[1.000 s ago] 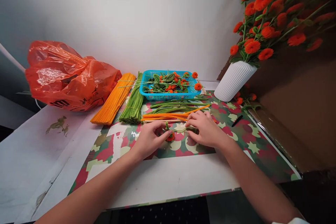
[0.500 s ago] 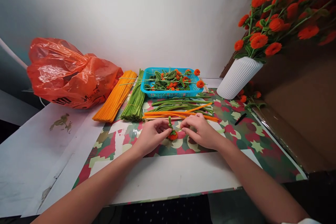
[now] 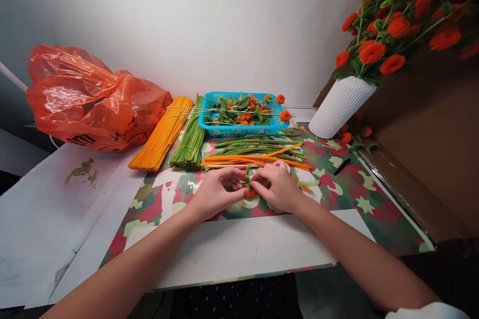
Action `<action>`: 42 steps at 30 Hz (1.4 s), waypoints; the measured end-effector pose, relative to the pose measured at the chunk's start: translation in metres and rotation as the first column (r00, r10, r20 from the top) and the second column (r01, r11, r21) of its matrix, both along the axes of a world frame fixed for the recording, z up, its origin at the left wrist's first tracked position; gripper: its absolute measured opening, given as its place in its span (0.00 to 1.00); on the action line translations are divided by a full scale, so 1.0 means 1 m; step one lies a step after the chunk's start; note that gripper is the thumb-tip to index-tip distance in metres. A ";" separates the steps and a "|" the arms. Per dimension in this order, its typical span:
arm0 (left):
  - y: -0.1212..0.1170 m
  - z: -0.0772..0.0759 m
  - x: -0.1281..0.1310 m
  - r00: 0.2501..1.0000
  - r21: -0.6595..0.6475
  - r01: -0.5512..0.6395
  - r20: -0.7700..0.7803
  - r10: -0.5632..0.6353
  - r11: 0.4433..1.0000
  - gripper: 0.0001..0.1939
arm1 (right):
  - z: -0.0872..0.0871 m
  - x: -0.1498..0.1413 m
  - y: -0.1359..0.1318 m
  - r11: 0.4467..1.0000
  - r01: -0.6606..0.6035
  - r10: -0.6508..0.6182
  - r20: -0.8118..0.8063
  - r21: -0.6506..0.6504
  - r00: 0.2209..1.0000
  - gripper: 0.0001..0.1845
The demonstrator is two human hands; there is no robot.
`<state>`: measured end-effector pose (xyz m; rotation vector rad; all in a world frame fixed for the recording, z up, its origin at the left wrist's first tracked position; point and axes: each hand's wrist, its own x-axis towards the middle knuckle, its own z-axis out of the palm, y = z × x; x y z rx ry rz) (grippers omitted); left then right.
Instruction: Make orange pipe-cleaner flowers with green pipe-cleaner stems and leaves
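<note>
Between my hands is a small orange pipe-cleaner flower (image 3: 251, 193), bloom downward, with its short green stem pointing up. My left hand (image 3: 221, 189) pinches it from the left near the green base. My right hand (image 3: 276, 187) is closed at its other side, thumb and fingertips on the green part. Fingers cover much of the bloom. Just beyond lie loose orange pipe cleaners (image 3: 224, 160) and green pipe cleaners (image 3: 243, 147), set crosswise on the patterned table cover.
A blue basket (image 3: 245, 132) of finished flowers and leaves stands behind, beside a green bundle (image 3: 189, 144) and a yellow-orange bundle (image 3: 161, 134). At left sits an orange plastic bag (image 3: 99, 104). A white vase (image 3: 342, 107) with orange flowers and a black pen (image 3: 342, 166) are at right.
My right hand has moved left and closed onto the flower's green part, where before it was apart from it. My left hand still holds the flower. The view has shifted slightly.
</note>
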<state>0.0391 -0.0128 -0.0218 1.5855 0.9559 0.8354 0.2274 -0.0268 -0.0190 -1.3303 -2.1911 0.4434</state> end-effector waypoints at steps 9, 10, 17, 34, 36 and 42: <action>-0.001 -0.007 0.000 1.000 0.006 0.003 -0.023 -0.003 1.000 0.10 | 0.000 -0.002 -0.001 1.000 -0.004 0.004 0.002 0.011 1.000 0.05; 0.000 -0.007 0.000 1.000 0.007 0.003 -0.028 -0.003 1.000 0.10 | 0.001 -0.001 -0.001 1.000 -0.016 0.016 0.007 0.010 1.000 0.05; 0.003 -0.008 -0.001 0.990 0.052 0.007 -0.138 0.000 0.999 0.07 | 0.001 0.004 0.003 0.998 -0.056 0.056 0.016 0.010 0.998 0.05; -0.003 -0.003 0.002 0.927 0.367 -0.117 -0.294 0.234 0.923 0.05 | -0.007 0.004 0.004 0.994 -0.090 0.093 -0.046 0.062 0.995 0.04; -0.004 -0.003 0.002 0.939 0.365 -0.087 -0.282 0.199 0.927 0.04 | -0.007 0.004 0.004 0.994 -0.086 0.089 -0.048 0.062 0.995 0.04; -0.007 -0.006 0.005 0.962 0.296 -0.019 -0.256 0.099 0.955 0.06 | -0.007 0.001 0.003 0.998 -0.029 0.032 -0.056 0.061 0.998 0.03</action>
